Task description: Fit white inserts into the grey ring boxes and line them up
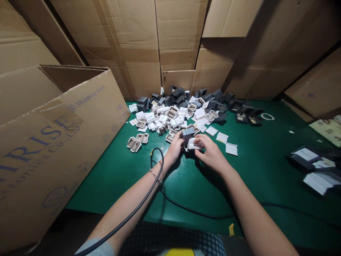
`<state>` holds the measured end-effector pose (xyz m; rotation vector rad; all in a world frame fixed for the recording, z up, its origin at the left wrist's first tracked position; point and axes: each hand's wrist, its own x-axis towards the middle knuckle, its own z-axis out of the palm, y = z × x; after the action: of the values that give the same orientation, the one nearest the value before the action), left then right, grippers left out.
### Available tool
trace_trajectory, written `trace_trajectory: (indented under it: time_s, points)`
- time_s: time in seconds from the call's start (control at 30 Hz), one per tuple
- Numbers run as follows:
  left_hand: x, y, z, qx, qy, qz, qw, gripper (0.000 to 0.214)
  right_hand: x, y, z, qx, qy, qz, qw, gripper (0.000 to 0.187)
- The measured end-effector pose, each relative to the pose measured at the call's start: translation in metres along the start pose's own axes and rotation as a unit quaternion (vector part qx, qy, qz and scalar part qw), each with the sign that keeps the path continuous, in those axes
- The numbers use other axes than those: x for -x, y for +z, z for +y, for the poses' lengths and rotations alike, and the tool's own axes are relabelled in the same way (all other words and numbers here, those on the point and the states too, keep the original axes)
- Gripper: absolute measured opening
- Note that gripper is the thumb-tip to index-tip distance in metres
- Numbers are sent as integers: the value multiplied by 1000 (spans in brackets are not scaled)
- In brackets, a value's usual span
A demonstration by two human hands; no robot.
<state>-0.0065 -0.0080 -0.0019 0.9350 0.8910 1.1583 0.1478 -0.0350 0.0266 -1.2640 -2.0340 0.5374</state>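
Note:
Over the green table, my left hand point(174, 148) is closed around a small dark grey box point(188, 133). My right hand point(209, 151) pinches a white folded card insert point(195, 144) at the near side of that box. Whether the insert is still partly inside the box cannot be seen. Just beyond both hands lies a heap of white card inserts point(150, 117), some showing grey-brown undersides. Behind it are several small black boxes point(179, 91). Two insert trays point(134, 144) lie left of my hands, and loose white cards point(222, 137) lie to the right.
A large open carton point(80, 119) stands on the left, and cardboard walls point(178, 32) close off the back. A black cable point(191, 212) loops over my left forearm and across the table point(114, 192). Open black boxes point(301, 160) and a white ring point(267, 116) lie right.

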Motion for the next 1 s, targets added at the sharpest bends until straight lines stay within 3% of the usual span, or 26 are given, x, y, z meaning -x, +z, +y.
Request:
trace_trajectory:
  time_s: [0.17, 0.4, 0.57, 1.0]
  points:
    - [2, 2, 0, -46, 0, 1, 999, 40, 1, 0, -1, 22, -5, -26, 999, 19]
    - [2, 3, 0, -31, 0, 1, 1000, 35, 1, -1, -2, 23, -8, -24, 999, 22]
    - [-1, 1, -2, -14, -6, -3, 1000, 32, 2, -3, -2, 22, -19, -5, 1000, 25]
    - [0, 3, 0, 4, 2, -17, 1000, 47, 1, -2, -1, 36, 9, 63, 997, 28]
